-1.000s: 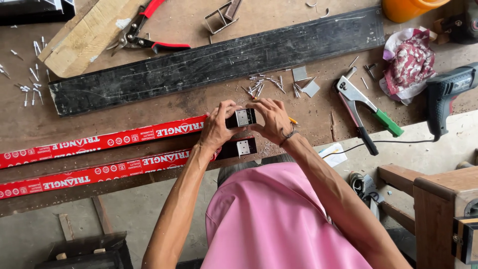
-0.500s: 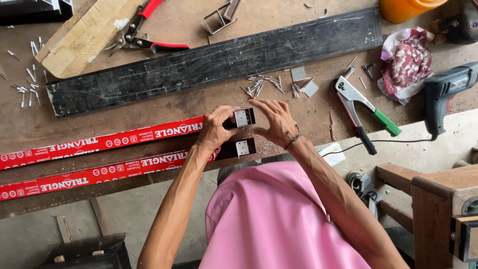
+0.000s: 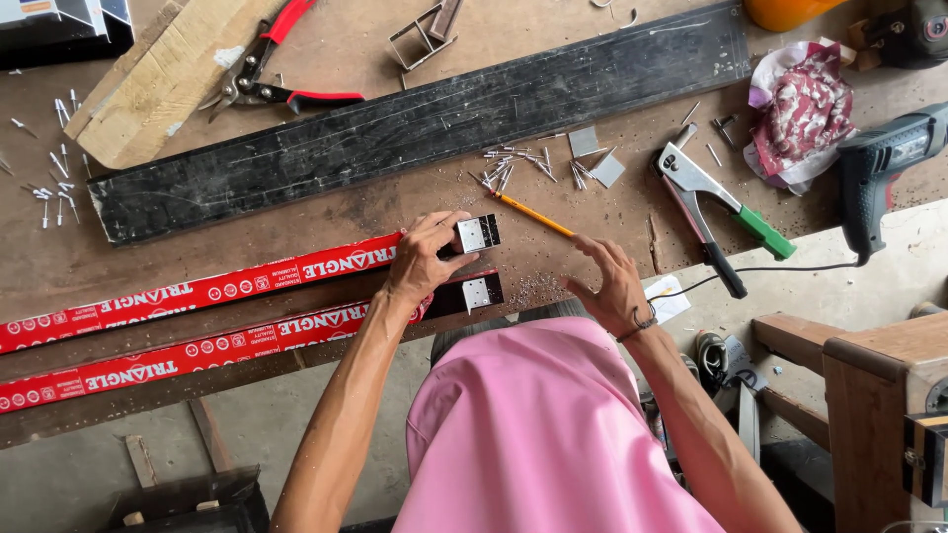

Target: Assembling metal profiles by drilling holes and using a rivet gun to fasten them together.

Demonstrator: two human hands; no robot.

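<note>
Red-wrapped bar (image 3: 197, 292) pinched at its end by left hand (image 3: 423, 259); right hand (image 3: 610, 281) spread, empty.

The left hand (image 3: 423, 259) covers the end of the upper red bar (image 3: 197, 293), so the joint with its bracket (image 3: 475, 235) cannot be seen. Both red bars run off the left edge. The orange cup (image 3: 785, 12) is cut by the top edge, and the drill (image 3: 889, 163) by the right. The rivets (image 3: 51, 183) at the bench's left edge are too small to count.
</note>
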